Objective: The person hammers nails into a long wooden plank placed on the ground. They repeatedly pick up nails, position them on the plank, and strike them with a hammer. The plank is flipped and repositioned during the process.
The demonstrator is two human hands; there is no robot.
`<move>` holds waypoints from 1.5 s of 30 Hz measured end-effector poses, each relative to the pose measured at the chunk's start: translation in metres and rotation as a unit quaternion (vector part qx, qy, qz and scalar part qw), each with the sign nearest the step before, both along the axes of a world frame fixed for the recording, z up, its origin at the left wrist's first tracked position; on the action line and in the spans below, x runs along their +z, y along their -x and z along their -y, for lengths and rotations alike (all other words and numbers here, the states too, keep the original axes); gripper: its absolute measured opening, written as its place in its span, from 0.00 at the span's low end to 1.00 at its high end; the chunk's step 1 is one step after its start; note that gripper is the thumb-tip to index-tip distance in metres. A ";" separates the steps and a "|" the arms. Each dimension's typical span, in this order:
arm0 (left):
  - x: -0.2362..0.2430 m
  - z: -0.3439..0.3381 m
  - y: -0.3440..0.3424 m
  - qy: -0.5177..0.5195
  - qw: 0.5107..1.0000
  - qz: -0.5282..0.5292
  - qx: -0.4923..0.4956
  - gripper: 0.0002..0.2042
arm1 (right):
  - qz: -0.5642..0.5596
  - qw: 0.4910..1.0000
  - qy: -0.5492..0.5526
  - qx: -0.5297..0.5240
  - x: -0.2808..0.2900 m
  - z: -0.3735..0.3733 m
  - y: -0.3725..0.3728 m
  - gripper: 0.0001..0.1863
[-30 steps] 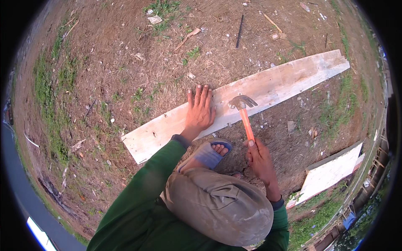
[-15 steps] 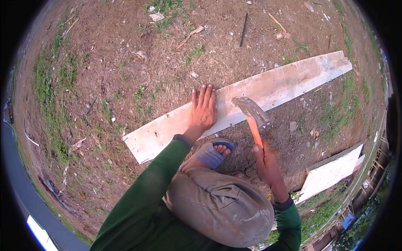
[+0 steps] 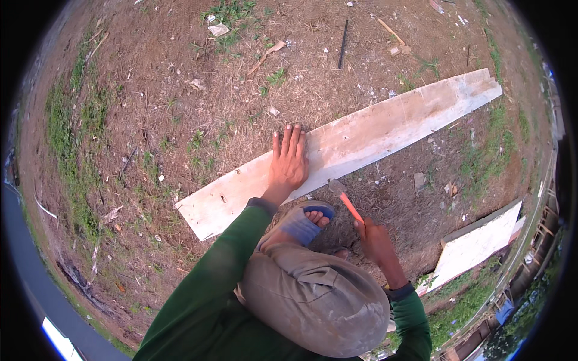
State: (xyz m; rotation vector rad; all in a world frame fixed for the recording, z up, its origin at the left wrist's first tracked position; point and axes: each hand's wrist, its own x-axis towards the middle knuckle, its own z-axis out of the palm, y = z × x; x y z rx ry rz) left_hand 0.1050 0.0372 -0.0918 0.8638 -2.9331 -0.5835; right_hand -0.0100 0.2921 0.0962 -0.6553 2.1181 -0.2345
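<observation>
Two jobs here: my left hand [image 3: 289, 167] flat, fingers straight, on the long pale wooden board [image 3: 373, 133] on brown dirt [image 3: 325, 90]; my right hand [image 3: 374, 242] curled round the orange-handled metal hammer [image 3: 349, 206]. I'd keep that bracing hand well clear of swings.

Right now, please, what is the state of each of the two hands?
Left hand: open, laid on the board, fingers spread slightly, gripping nothing.
Right hand: closed, holding the hammer by its handle.
</observation>
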 end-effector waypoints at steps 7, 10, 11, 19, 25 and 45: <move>0.000 -0.002 -0.002 -0.011 1.000 0.009 0.001 0.32 | -0.024 0.990 -0.023 -0.135 -0.015 -0.043 -0.011 0.20; -0.002 -0.003 -0.003 -0.005 1.000 -0.020 -0.002 0.31 | -0.153 0.978 0.005 -0.145 -0.032 -0.044 -0.020 0.19; -0.003 -0.003 -0.002 -0.004 1.000 -0.027 0.001 0.31 | -0.184 0.970 -0.007 -0.156 -0.041 -0.044 -0.020 0.19; -0.003 -0.003 -0.001 0.007 0.999 -0.046 -0.007 0.31 | -0.340 0.929 0.140 -0.026 -0.088 0.004 -0.038 0.21; -0.002 -0.002 0.000 0.009 0.999 -0.046 -0.010 0.30 | -0.158 0.979 -0.040 -0.121 -0.121 0.082 -0.070 0.25; -0.002 -0.004 0.000 0.009 1.000 -0.029 -0.007 0.32 | -0.177 0.982 -0.032 0.052 -0.064 0.135 -0.068 0.08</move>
